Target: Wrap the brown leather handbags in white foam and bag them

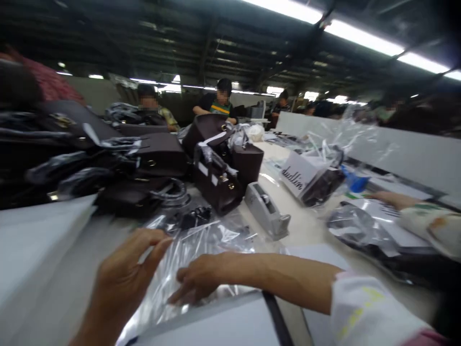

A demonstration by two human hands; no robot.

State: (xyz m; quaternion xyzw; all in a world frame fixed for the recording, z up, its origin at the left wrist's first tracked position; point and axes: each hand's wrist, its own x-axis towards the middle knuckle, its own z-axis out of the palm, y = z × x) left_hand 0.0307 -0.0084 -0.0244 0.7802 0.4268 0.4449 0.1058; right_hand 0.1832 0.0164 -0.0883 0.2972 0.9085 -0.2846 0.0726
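A clear plastic bag (212,235) lies crinkled and shiny in front of me, partly over a white sheet (216,327) with a dark edge. On its left side, my left hand (124,274) has thumb and forefinger brought together at the film's edge. My right hand (200,278) reaches in from the right and rests on the film, fingers apart and pointing left and down. Just beyond the bag stands a grey tape dispenser (264,209). Behind it, a dark brown handbag (218,185) with wrapped handles leans among others.
More dark handbags (162,154) are piled at the left. A white-and-dark wrapped bag (306,175) stands right of the dispenser. At far right, a co-worker's hand (391,198) is over another plastic-wrapped item (363,226). A white partition (406,149) runs behind. Several people work farther back.
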